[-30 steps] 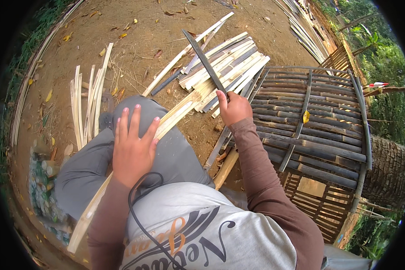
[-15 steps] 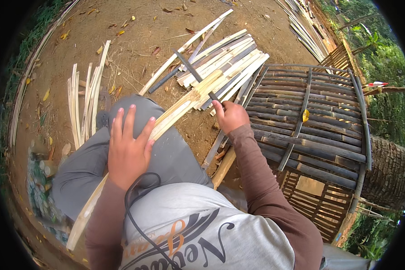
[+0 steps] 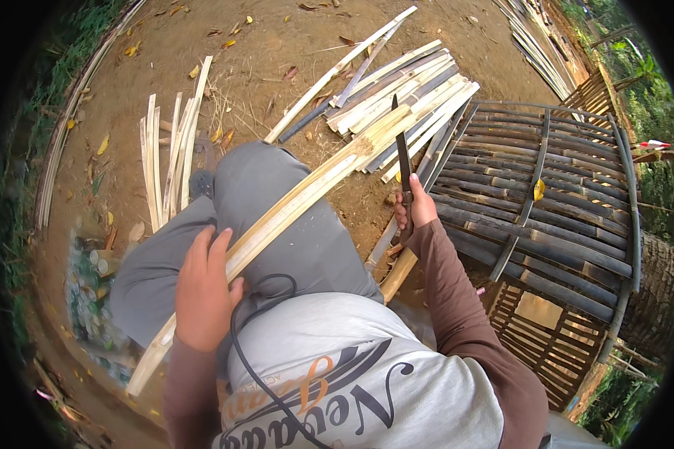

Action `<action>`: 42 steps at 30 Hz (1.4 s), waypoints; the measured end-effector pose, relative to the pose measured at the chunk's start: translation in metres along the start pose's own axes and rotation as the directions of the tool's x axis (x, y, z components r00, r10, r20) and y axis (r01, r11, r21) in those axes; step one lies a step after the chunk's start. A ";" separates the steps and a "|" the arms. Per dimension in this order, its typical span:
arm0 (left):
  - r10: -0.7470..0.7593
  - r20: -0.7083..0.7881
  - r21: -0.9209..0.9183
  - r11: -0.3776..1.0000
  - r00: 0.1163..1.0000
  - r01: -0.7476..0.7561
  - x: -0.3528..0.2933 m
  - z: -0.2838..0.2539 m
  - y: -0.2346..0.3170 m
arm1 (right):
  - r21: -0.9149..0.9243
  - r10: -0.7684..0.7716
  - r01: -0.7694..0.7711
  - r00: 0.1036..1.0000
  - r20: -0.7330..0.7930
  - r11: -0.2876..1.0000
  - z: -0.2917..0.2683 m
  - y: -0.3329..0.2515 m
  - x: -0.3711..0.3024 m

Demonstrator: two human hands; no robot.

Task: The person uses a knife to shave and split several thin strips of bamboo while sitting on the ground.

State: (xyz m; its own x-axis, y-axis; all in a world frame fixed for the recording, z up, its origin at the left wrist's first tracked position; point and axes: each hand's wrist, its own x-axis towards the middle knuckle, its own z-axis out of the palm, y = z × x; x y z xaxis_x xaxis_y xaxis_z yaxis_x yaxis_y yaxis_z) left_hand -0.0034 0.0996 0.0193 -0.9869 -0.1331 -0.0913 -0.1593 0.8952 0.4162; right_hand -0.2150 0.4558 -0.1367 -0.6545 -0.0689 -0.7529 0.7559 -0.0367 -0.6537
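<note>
A long pale split bamboo strip (image 3: 292, 206) lies slantwise across my grey-trousered leg, its rough, frayed part toward the far end. My left hand (image 3: 206, 280) is closed round the strip's nearer part, fingers on one side and thumb on the other; its lower end sticks out past my forearm. In my right hand (image 3: 418, 206) is a long, dark-bladed knife (image 3: 404, 153), gripped by its brown handle. The blade points away from me, beside the strip's far end. Whether blade and strip touch, I cannot tell.
Beyond the strip lies a pile of split bamboo (image 3: 397, 90) on bare soil. More slats (image 3: 174, 150) stand at the left. A dark bamboo slatted platform (image 3: 532, 187) is close on my right. A dark cord (image 3: 240, 322) hangs over my shirt.
The knife has come back from lying across the strip to pointing away beside it. My left hand has gone from spread on the strip to closed round it. The view has shifted.
</note>
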 end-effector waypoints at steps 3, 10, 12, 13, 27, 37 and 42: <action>-0.072 -0.024 -0.026 0.997 0.997 0.072 -0.023 0.001 -0.017 | 0.048 -0.144 0.145 0.989 -0.031 0.988 -0.002 -0.013 -0.003; -0.226 -0.225 -0.163 0.968 0.948 0.192 -0.027 -0.042 -0.027 | -0.319 -0.628 0.667 0.744 0.229 0.673 -0.010 -0.023 -0.039; -0.372 -0.249 -0.266 0.914 0.894 0.306 -0.034 -0.059 -0.043 | -0.557 -0.621 0.744 0.644 0.447 0.370 -0.003 -0.032 -0.071; -0.413 -0.286 -0.308 0.894 0.865 0.325 -0.040 -0.068 -0.057 | -0.631 -0.584 0.755 0.598 0.549 0.179 0.000 -0.038 -0.087; -0.539 -0.416 -0.551 0.790 0.733 0.268 -0.070 -0.101 -0.105 | -0.609 -0.302 0.305 0.947 0.110 0.733 -0.042 0.011 0.009; -0.477 -0.135 -0.609 0.731 0.868 0.307 -0.033 -0.086 -0.078 | -0.523 -0.196 0.818 0.568 0.799 0.238 -0.005 -0.011 -0.084; -0.313 0.125 -0.844 0.465 0.941 0.267 -0.025 -0.086 -0.079 | -0.684 -0.257 0.697 0.717 0.648 0.215 -0.003 -0.016 -0.077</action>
State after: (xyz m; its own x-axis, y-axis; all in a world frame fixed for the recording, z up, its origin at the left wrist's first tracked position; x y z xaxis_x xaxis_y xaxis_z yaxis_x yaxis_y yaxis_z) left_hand 0.0312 -0.0043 0.0670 -0.8759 -0.3525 -0.3295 -0.3597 0.0217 0.9328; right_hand -0.1768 0.4650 -0.0684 -0.6521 -0.6864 -0.3219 -0.3051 0.6264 -0.7173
